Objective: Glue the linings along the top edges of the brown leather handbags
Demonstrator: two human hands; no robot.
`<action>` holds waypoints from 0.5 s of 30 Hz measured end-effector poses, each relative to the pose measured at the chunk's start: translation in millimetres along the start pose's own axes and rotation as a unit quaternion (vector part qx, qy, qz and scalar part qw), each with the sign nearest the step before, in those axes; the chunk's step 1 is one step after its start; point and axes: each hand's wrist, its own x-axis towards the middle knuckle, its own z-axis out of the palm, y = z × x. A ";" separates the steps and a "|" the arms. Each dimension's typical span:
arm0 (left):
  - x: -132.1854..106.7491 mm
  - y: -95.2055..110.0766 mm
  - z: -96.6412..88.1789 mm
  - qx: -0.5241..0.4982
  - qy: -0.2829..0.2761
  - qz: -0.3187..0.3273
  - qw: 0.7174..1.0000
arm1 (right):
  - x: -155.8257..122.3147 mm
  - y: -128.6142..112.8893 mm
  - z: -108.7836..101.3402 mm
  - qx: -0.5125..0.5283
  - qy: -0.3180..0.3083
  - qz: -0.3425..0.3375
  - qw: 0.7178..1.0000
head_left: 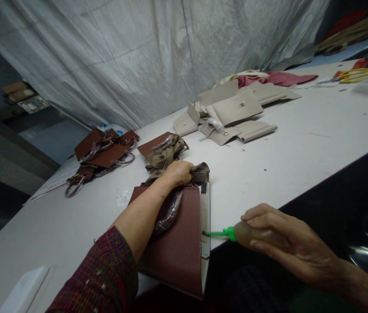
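A brown leather handbag (pixel 180 234) lies at the table's front edge, its pale open side edge facing right. One handle (pixel 171 213), wrapped in clear plastic, arches over it. My left hand (pixel 179 173) reaches across the bag, its fingers closed on the olive-grey lining (pixel 200 171) at the far end. In my right hand (pixel 282 234) is a squeeze bottle (pixel 252 234) of cloudy amber liquid with a green nozzle (pixel 219 233). The nozzle's tip is at the bag's open side edge; whether it touches, I cannot tell.
Beyond the bag lies another brown bag piece (pixel 158 145) with bunched lining. Several brown bags (pixel 105 154) are heaped at left, beige bag pieces (pixel 236 106) at the back. Yellow-handled scissors (pixel 355 75) lie far right. A white plastic sheet (pixel 138 56) hangs behind the table (pixel 301 143).
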 end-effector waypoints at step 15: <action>1.7 -3.2 4.9 0.003 0.020 0.011 1.000 | 4.6 -1.9 -6.4 0.033 -0.017 0.008 0.999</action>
